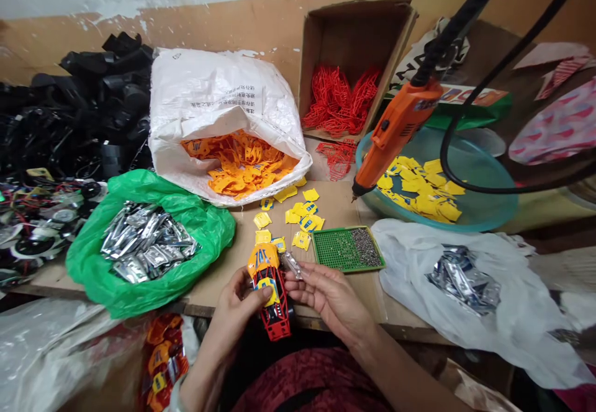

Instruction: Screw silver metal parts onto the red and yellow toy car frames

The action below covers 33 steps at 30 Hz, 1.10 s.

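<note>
A toy car [274,322] with an orange hood, a red tubular cage and a yellow panel is held at the table's front edge. My left hand [237,303] grips it from the left, the thumb pressed on the yellow panel. Between the fingertips of my right hand [328,291] is a small silver part [292,265], held just right of the hood. Its exact kind is hard to make out. Several loose yellow panels [305,216] lie on the cardboard beyond the car. Right of them sits a green tray [318,252] with many small screws.
An orange electric screwdriver [395,133] hangs at the right, above a teal basin [493,207] of yellow panels. A green bag [214,226] with silver parts, a white sack [218,83] of orange shells and a carton [313,46] of red frames surround the work area. Black parts [69,114] pile up left.
</note>
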Tool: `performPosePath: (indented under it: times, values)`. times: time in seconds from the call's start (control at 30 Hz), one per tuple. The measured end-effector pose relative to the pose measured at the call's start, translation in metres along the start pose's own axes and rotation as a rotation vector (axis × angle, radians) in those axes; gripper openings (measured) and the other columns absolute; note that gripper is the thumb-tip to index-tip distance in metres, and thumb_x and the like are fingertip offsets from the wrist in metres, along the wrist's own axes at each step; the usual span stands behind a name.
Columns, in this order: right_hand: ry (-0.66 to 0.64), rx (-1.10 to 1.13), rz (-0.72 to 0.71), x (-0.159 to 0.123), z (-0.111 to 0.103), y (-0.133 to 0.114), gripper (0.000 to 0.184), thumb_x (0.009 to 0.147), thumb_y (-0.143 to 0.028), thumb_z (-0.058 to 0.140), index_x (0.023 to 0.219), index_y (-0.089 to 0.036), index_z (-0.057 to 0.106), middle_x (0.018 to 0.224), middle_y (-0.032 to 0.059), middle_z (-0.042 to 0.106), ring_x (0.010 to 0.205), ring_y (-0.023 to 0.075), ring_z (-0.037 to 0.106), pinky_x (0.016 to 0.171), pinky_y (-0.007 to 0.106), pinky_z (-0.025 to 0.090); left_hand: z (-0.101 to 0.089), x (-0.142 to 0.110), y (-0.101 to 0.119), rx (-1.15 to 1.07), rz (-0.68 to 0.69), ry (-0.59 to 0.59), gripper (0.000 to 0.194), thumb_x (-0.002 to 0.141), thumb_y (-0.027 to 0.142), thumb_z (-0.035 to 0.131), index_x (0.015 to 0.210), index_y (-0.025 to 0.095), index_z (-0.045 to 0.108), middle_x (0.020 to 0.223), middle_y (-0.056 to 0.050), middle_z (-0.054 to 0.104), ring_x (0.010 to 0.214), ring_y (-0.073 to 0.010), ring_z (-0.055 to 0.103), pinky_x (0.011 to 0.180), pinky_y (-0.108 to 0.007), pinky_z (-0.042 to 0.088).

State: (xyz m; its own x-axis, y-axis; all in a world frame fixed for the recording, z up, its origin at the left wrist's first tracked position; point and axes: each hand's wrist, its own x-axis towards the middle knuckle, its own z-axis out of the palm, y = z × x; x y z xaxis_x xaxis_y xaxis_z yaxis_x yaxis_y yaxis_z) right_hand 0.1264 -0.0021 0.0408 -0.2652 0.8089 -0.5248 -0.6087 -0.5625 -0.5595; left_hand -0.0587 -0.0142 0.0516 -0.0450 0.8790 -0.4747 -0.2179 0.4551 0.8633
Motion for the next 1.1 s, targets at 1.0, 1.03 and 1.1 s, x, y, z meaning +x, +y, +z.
performPosePath:
  times: [1.0, 1.03, 1.1]
  values:
    - [0.08, -0.772, -0.646, 0.001, 0.0, 0.0, 0.021, 0.082, -0.026, 0.075, 0.101, -0.025, 0.085, 0.086, 0.008, 0.073, 0.071, 0.0176, 0.067, 0.06, 0.027, 0.055, 0.018, 0.006, -0.004, -0.447, -0.055, -0.012, 0.061, 0.063, 0.029, 0.094, 0.115, 0.012, 0.065, 0.1, -0.012, 0.08, 0.094, -0.0292, 0.076, 0.086, -0.039, 0.06]
    - [0.08, -0.78, -0.645, 0.001, 0.0, 0.001, 0.022, 0.082, -0.027, 0.074, 0.101, -0.025, 0.085, 0.086, 0.008, 0.073, 0.07, 0.0176, 0.066, 0.059, 0.028, 0.054, 0.018, 0.006, -0.005, -0.448, -0.056, -0.006, 0.061, 0.063, 0.029, 0.094, 0.114, 0.012, 0.065, 0.098, -0.011, 0.08, 0.094, -0.0291, 0.077, 0.086, -0.039, 0.06]
    - [0.079, -0.789, -0.646, 0.001, 0.0, 0.001, 0.022, 0.083, -0.027, 0.073, 0.102, -0.025, 0.085, 0.085, 0.0078, 0.072, 0.069, 0.0174, 0.065, 0.059, 0.028, 0.053, 0.019, 0.005, -0.005, -0.443, -0.058, 0.004, 0.061, 0.062, 0.029, 0.095, 0.112, 0.013, 0.065, 0.096, -0.01, 0.081, 0.093, -0.029, 0.077, 0.086, -0.039, 0.061]
